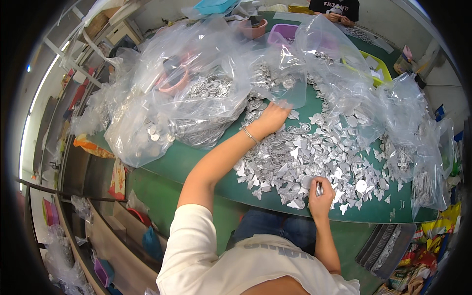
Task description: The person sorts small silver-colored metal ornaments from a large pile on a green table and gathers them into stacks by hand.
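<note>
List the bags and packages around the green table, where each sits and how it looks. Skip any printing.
Clear plastic bag: left of the left hand, bulging with silver metal rings.
Clear plastic bags: table's right edge, crumpled, holding silver parts.
Snack packets: floor at lower right, small, red and yellow.
Right hand holds a stack of silver discs, no package.

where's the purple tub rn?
Head view, far side of the green table, top centre: the purple tub sits behind the clear plastic bags, just right of a pink bowl.
</note>
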Available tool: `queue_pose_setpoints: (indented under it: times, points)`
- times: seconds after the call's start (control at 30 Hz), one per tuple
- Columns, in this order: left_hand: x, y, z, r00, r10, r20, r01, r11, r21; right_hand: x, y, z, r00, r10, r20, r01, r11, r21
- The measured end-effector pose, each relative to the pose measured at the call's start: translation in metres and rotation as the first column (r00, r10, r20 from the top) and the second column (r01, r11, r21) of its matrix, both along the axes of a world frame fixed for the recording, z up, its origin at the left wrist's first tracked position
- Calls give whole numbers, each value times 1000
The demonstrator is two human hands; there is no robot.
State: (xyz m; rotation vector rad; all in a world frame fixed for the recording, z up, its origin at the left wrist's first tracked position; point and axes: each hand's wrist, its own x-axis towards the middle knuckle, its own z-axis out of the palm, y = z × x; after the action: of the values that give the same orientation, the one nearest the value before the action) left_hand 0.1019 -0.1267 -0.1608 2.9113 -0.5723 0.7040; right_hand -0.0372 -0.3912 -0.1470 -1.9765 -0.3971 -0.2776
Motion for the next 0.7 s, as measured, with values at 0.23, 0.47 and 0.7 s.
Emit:
queue_pose_setpoints:
  times: [0.23,0.47,0.7]
  points:
    - [-12,-8,23,900,-9,-436,-96,971,-220,0,-1,1,1000,-11,-19,12,1000,23]
    - [-38,31,-4,946,318,-66,-324,911,-255,0,0,4,1000,-1,-31,2,1000,30]
    - [-33,10,-13,893,431,-129,-448,878,-166,2,-2,4,999,2,-37,-1,999,38]
